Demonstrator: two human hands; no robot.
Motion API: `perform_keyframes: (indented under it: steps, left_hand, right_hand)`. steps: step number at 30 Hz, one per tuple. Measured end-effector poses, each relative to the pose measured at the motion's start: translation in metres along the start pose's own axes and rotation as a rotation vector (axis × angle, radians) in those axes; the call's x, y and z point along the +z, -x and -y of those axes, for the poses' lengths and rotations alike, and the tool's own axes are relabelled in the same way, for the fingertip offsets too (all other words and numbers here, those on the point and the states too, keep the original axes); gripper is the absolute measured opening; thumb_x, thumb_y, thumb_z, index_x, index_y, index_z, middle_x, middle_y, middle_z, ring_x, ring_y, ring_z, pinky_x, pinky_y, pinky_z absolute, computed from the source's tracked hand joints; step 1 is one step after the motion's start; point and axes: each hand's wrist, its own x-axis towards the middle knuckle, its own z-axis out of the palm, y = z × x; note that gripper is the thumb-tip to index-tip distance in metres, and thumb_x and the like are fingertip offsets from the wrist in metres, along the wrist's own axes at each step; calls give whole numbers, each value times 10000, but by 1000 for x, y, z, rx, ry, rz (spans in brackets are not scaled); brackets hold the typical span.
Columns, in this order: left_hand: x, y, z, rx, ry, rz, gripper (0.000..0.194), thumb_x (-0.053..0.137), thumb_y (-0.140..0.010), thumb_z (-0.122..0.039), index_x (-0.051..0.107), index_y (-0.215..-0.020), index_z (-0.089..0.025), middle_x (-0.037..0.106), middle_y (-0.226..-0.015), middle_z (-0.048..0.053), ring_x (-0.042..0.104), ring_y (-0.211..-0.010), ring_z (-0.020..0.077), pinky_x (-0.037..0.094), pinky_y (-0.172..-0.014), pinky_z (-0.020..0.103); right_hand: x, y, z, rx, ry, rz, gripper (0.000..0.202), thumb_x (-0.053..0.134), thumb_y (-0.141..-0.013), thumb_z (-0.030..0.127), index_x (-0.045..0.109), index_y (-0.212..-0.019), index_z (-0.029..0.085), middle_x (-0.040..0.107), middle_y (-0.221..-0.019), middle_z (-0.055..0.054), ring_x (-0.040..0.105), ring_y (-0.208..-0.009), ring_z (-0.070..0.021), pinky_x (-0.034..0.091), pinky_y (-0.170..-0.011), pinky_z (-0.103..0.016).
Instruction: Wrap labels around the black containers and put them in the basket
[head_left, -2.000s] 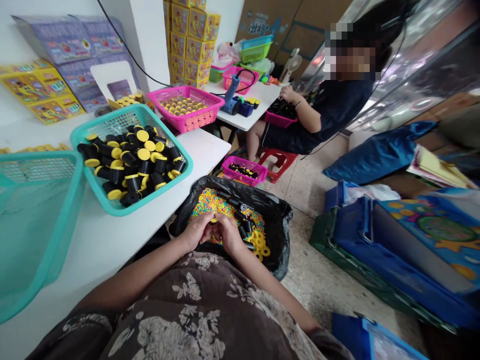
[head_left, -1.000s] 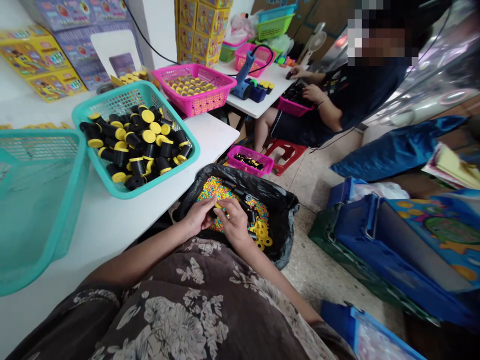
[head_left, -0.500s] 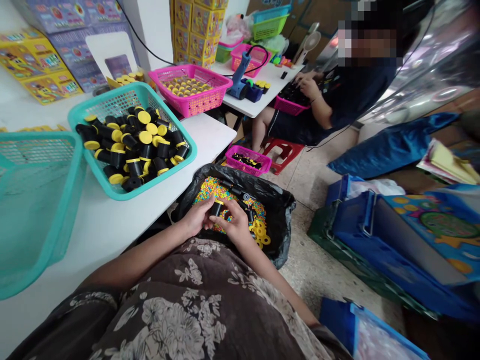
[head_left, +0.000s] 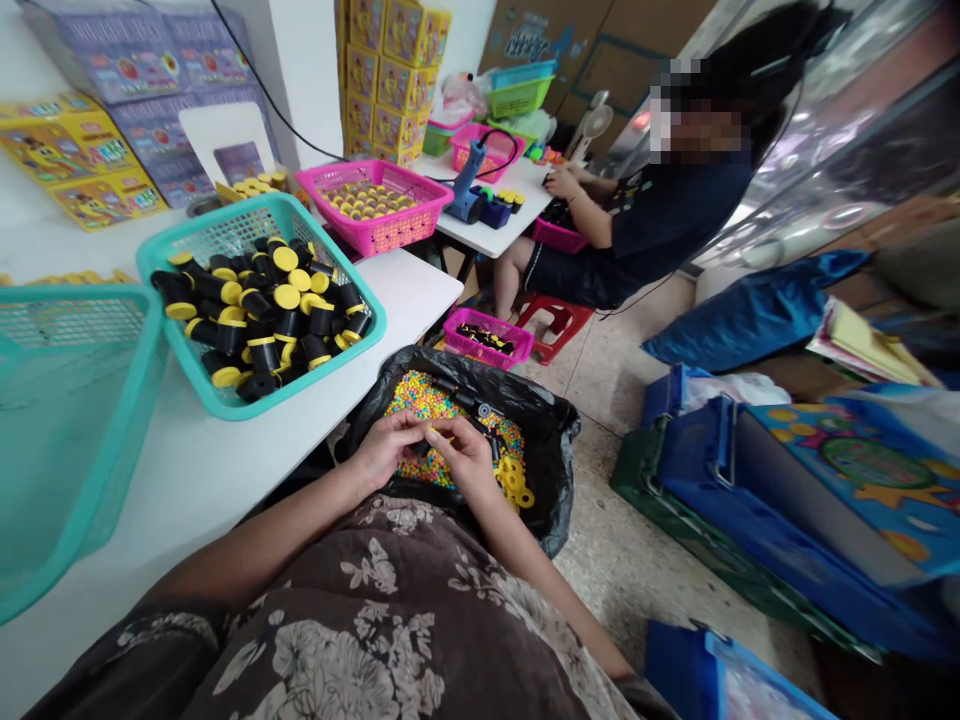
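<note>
My left hand (head_left: pixel 386 450) and my right hand (head_left: pixel 466 458) meet, closed round a small black canister (head_left: pixel 422 448) whose yellow cap barely shows between the fingers. Most of the canister is hidden by the fingers. Below them is a bin lined with a black plastic bag (head_left: pixel 551 470), holding small multicoloured beads (head_left: pixel 420 392). Black canisters (head_left: pixel 465 400) lie on the beads toward the far side. Yellow rings (head_left: pixel 514 480) are heaped at the right, beside my right hand.
On the white table (head_left: pixel 330 440) stand a turquoise basket (head_left: pixel 225 405) of yellow-capped black canisters, another turquoise basket (head_left: pixel 82 520) and a pink basket (head_left: pixel 375 240). A co-worker (head_left: pixel 660 230) sits beyond, with a pink basket (head_left: pixel 487 345) nearby. Blue crates (head_left: pixel 720 470) stand at right.
The canister has turned in my hands and its yellow cap is now mostly covered by my fingers. My fingertips have come closer together. The whole view has shifted slightly.
</note>
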Motion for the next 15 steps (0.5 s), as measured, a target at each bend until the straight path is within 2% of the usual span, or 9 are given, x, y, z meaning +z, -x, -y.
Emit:
perform_keyframes:
  steps: [2,5,7,11,15]
  left_hand:
    - [0,1,0,1,-3,29,411,882,-579,-385,579,-717,-144,564,-706,-20,551,-579,91,444,-482,201]
    - [1,2,0,-28,-51,153,444,836,-649,-463,598,-875,-165,595,-778,-5,611,-590,125,433,-458,217]
    - [2,4,1,-11,-146,191,465,828,-668,-448,592,-959,-172,612,-791,-5,624,-577,132,430,-465,223]
    - [4,4,4,103,-302,111,463,859,-621,-368,568,-915,-161,608,-720,-29,578,-556,107,436,-504,225]
    - [4,3,7,175,-370,66,456,882,-560,-300,545,-832,-156,602,-693,-34,567,-594,101,439,-534,217]
  right_hand:
    - [3,-3,0,85,-85,-31,249,712,-798,452,709,-811,204,671,-776,-26,596,-707,-165,486,-707,-313]
    - [4,-7,1,197,-244,-82,273,764,-723,451,658,-760,202,653,-709,2,577,-631,-146,474,-643,-289]
    - [2,-9,3,248,-293,-85,279,776,-694,442,647,-758,203,633,-680,18,555,-602,-135,457,-611,-273]
    - [-5,-13,7,326,-191,-40,321,788,-640,469,649,-710,189,617,-632,14,517,-559,-129,417,-566,-268]
    - [-7,-16,9,341,-48,7,316,771,-628,474,646,-655,186,622,-586,-2,517,-536,-139,396,-536,-269]
